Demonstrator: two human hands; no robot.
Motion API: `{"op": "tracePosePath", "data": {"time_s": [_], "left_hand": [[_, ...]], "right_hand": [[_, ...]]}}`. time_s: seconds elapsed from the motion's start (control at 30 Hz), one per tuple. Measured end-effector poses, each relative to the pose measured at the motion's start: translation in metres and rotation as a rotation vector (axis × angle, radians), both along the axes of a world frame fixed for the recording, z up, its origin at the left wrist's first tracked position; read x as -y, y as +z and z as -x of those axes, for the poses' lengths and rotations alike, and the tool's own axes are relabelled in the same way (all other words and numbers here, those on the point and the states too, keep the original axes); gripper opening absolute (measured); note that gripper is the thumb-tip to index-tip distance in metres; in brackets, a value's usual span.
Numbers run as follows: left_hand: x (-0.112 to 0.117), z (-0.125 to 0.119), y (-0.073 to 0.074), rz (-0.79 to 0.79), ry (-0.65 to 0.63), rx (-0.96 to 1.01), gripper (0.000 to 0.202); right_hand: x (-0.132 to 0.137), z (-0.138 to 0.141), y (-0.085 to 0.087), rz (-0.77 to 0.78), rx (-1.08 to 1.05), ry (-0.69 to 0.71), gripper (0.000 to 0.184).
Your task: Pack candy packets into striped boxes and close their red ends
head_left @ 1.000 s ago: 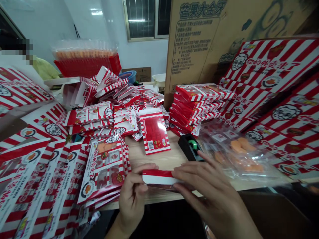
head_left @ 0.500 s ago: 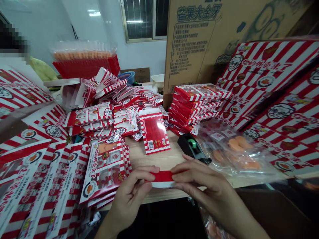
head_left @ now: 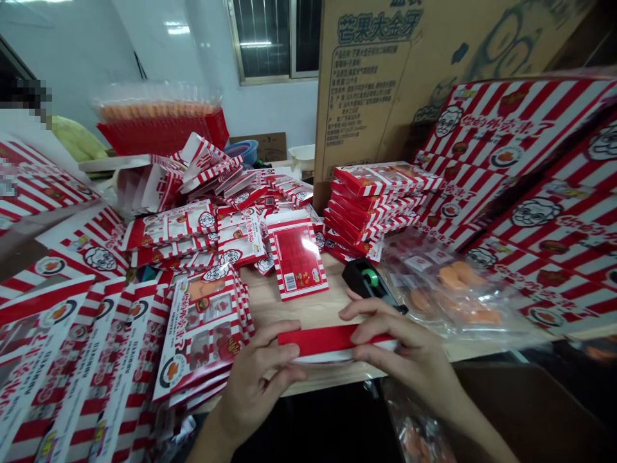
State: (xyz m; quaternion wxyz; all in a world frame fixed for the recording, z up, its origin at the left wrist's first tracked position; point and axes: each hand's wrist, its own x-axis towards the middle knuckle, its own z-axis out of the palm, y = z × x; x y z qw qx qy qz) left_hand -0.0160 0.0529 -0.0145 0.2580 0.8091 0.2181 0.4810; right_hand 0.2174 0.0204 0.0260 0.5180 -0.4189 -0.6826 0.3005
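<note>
Low over the table's front edge, a thin red-and-white box [head_left: 321, 339] is turned edge-on, so its red side and a white strip below show. My left hand [head_left: 263, 376] pinches the left end between fingers and thumb. Around the right part, my right hand [head_left: 402, 344] has its fingers on top and its thumb below, with the box's right end showing past the fingertips. Just beyond the box, a black tape dispenser [head_left: 371, 286] with a green core stands near my right fingers. A striped box lying back-up [head_left: 299, 257] shows its barcode on the table behind.
Filled striped boxes [head_left: 200, 334] lean in rows at the left. Another stack [head_left: 369, 199] stands at the back. Clear bags with orange pieces [head_left: 457, 289] lie right of the dispenser. Large striped cartons [head_left: 511, 141] and a brown cardboard box [head_left: 366, 83] wall off the right and back.
My hands have moved slightly apart, and more of the box's red side shows between and past the fingers. The camera view has shifted a little.
</note>
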Motion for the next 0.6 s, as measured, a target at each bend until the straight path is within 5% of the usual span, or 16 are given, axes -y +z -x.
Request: {"op": "tracePosePath", "data": {"time_s": [0.1, 0.3, 0.6], "left_hand": [[0.002, -0.009, -0.002, 0.025, 0.033, 0.038, 0.023], [0.011, -0.024, 0.002, -0.053, 0.117, -0.038, 0.018], [0.004, -0.033, -0.005, -0.036, 0.155, 0.037, 0.023]], "right_hand": [[0.0, 0.001, -0.014, -0.028, -0.16, -0.067, 0.008], [0.0, -0.011, -0.012, 0.171, -0.187, 0.229, 0.011], [-0.014, -0.01, -0.015, 0.214, -0.287, 0.225, 0.025]]}}
